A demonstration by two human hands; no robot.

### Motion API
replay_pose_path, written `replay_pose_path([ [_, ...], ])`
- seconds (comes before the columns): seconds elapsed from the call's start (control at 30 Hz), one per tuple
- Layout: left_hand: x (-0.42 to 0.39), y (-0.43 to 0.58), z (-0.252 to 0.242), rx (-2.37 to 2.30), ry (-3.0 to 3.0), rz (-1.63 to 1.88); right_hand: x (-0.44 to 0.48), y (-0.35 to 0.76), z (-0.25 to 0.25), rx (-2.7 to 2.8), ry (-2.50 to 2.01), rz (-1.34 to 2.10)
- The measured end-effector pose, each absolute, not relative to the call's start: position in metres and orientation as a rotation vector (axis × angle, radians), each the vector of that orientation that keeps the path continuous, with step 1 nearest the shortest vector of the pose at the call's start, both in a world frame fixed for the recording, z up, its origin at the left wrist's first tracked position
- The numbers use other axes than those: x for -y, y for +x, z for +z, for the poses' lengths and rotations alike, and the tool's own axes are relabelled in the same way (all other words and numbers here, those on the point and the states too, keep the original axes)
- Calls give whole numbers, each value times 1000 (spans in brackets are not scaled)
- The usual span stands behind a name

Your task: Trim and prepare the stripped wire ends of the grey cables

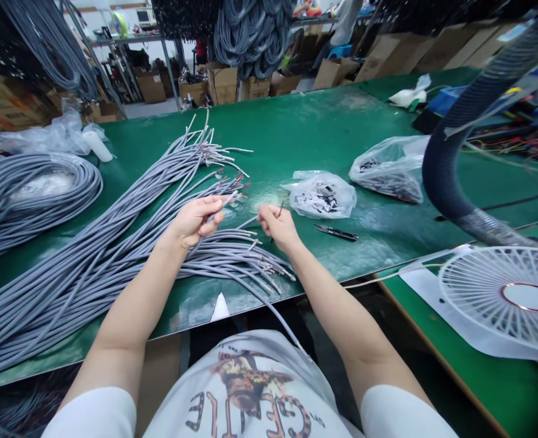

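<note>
My left hand (203,218) is closed around a grey cable (223,204) near its stripped, whitish end, which points up and to the right. A short way to the right, my right hand (275,224) is closed in a pinch. From its fingers a thin dark tool (281,208) sticks out; its kind cannot be made out. A grey cable end reaches close to my right fingertips; whether they touch it is unclear. Under and around my hands lie bundles of grey cables (127,210), many with stripped ends and reddish or white wires showing.
Right of my hands are black thread snips (336,232), a clear bag (326,194) of small black and white parts and another filled bag (391,167). A white fan (501,301) and thick dark hose (451,152) stand right. A coiled cable (36,188) lies left on the green table (305,131).
</note>
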State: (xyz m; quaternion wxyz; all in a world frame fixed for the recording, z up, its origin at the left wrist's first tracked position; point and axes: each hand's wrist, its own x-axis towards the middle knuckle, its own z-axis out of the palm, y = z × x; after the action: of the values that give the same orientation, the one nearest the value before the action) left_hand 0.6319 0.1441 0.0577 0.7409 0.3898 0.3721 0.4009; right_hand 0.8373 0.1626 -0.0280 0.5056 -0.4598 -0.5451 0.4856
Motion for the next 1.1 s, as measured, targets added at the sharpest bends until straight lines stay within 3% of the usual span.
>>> replay_pose_path([
  [0.17,-146,632,57,-788,852,877,-159,835,-50,1645,-1209,956],
  [0.43,-150,635,50,-809,845,919,-129,829,1,1900,-1183,765],
  [1.1,-145,637,54,-841,920,942,-123,806,9,1706,-1011,891],
])
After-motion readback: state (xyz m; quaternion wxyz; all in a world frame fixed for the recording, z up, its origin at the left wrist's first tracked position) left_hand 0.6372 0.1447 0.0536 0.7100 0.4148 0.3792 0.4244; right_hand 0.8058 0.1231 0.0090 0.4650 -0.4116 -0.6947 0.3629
